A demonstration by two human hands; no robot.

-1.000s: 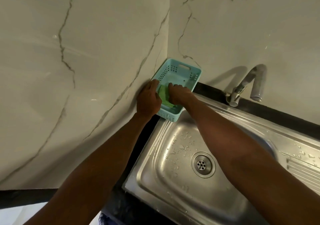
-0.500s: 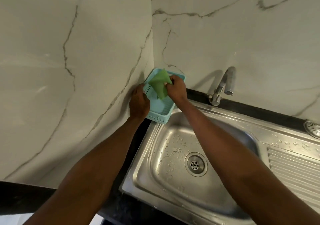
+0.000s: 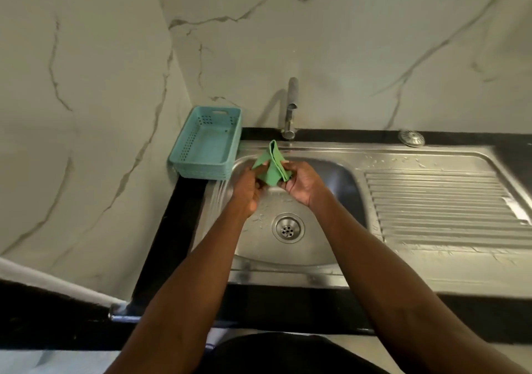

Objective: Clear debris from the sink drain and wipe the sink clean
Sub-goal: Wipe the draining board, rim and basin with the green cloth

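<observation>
1. Both hands have come away from the basket [image 3: 206,143] since half a second ago: the cloth [image 3: 271,164] is now out of it and held over the basin, and the left hand [image 3: 247,186] no longer steadies the basket's side.
2. Nearest the viewer, two forearms reach in over the sink [image 3: 431,270] rim. The drain [image 3: 288,227] lies just below the hands, with no debris that I can make out on it (the holes are small, so I cannot be sure).
3. Left hand pinches the cloth's left corner; right hand [image 3: 302,185] has its fingers curled round the cloth's right fold. The cloth is folded, hanging between them, above the basin's far half.
4. Risks, as I judge them: the pinch on the left is light, so a tug could free that corner and drop the cloth onto the wet basin; wiping with it bunched would leave streaks; water drops on the steel could be smeared, not lifted.
5. Farther back: the basket sits in the corner, overhanging the sink's left edge, so an elbow could knock it in. The tap [image 3: 290,108] is behind the cloth and a strainer [image 3: 411,138] sits on the counter to the right.
6. Count: two hands, one cloth, one drain, one sink, one basket, one tap, one strainer.
</observation>
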